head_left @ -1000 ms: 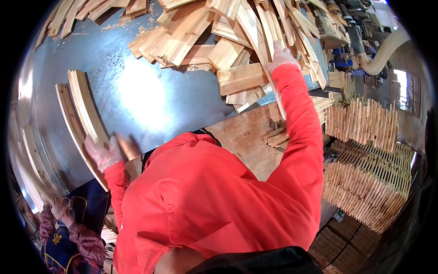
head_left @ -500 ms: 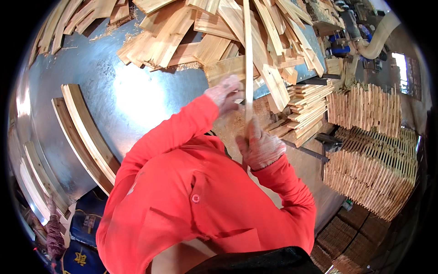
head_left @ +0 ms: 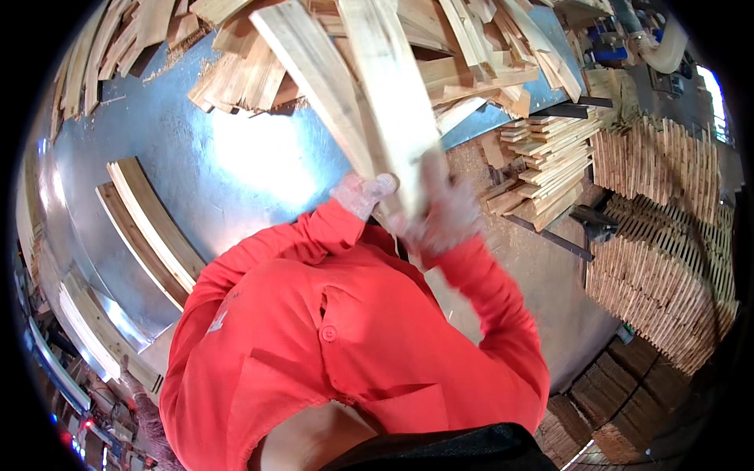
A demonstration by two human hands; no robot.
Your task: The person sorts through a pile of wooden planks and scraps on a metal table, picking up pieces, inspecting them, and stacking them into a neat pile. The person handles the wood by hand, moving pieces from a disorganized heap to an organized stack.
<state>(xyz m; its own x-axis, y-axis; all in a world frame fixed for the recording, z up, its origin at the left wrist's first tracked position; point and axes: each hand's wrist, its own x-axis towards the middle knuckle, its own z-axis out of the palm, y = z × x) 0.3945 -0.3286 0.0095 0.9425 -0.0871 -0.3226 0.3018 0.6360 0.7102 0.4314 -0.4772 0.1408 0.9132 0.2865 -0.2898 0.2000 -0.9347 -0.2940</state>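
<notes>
Planks [head_left: 102, 330] lie at the lower left, with a co-worker's hand [head_left: 129, 372] at their near end, touching or just beside it; I cannot tell which. Inward, on the metal desk [head_left: 173, 125], two strips [head_left: 153, 224] lie side by side, probably kept apart from the loose pile [head_left: 243, 74] at the far side so they stay in order. Mid-view, the left hand [head_left: 363, 194] has its grip closed on the near end of a narrow board [head_left: 314, 78], which slants away leftward over the pile. Beside it the right hand [head_left: 441, 210], blurred, holds the near end of a broader board [head_left: 389, 86], how firmly I cannot tell; gripping only ends presumably leaves both long faces uncovered. Farther right are a stack [head_left: 550, 169] and slatted bundles [head_left: 660, 275].
</notes>
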